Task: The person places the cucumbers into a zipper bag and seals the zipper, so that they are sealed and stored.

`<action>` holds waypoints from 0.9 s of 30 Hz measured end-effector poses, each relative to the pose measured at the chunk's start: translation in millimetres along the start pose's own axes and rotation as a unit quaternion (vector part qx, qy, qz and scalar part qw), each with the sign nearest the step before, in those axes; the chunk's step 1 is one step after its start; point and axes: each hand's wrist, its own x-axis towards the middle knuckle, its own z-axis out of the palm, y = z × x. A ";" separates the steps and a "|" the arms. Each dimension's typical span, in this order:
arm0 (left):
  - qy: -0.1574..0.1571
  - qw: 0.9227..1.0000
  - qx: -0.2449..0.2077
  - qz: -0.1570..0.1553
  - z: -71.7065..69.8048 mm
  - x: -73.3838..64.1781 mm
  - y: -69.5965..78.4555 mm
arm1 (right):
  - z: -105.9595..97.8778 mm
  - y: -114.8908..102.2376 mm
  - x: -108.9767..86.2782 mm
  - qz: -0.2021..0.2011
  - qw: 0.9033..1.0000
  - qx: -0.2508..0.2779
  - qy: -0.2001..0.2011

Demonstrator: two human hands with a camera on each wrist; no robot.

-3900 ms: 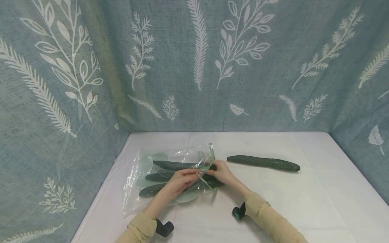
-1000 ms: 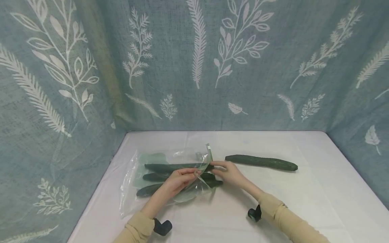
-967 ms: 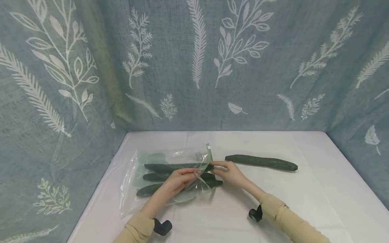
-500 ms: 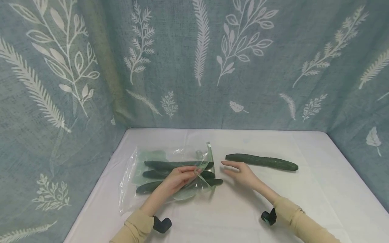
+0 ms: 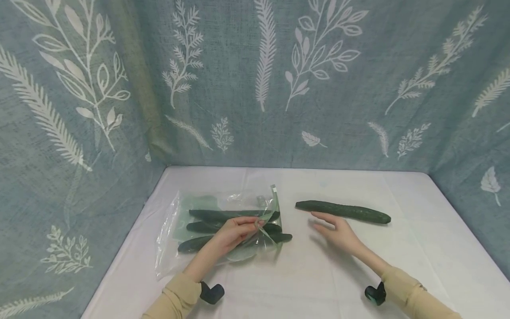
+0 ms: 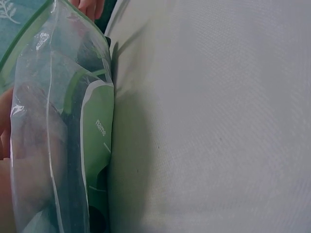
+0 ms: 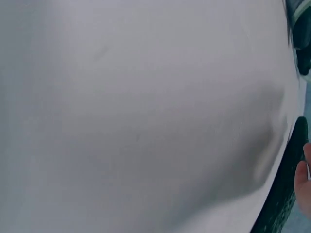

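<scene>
A clear zip bag (image 5: 169, 250) with green print lies left of the middle, its mouth facing right. Inside it are 3 dark green cucumbers (image 5: 211, 216), their right ends showing at the mouth. My left hand (image 5: 231, 235) pinches the upper edge of the mouth and lifts it a little; the left wrist view shows the bag's green label (image 6: 98, 128) with the word "name". Fingers extended and holding nothing, my right hand (image 5: 338, 232) hovers just in front of a loose cucumber (image 5: 350, 211), which also shows beside its fingers (image 7: 302, 187) in the right wrist view.
A white cloth (image 5: 311, 283) covers the table. Blue-grey curtains (image 5: 239, 88) with white leaf prints stand behind it and along both sides. Dark wrist cameras (image 5: 212, 293) hang below both sleeves.
My right hand has let go of the bag's mouth and moved right to the loose cucumber. The third cucumber sits in the bag as before, and my left hand keeps its pinch on the edge.
</scene>
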 end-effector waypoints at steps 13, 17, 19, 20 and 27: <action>-0.006 1.000 -0.018 0.006 -1.0 0.7 0.0 | -31.2 16.7 -11.3 -0.008 0.999 -0.030 0.045; -0.004 1.000 -0.016 0.004 -1.0 1.0 -0.3 | -40.1 21.3 -15.4 -0.002 0.998 -0.039 0.055; -0.003 1.000 -0.013 0.003 -0.8 0.9 -0.3 | -44.3 23.4 -17.5 0.000 0.997 -0.045 0.060; -0.003 1.000 -0.012 0.003 -0.7 0.8 -0.2 | -46.2 24.7 -18.4 0.001 0.997 -0.048 0.063; -0.006 1.000 -0.014 0.004 -0.6 0.1 0.0 | -60.3 30.2 -23.5 0.006 0.995 -0.064 0.081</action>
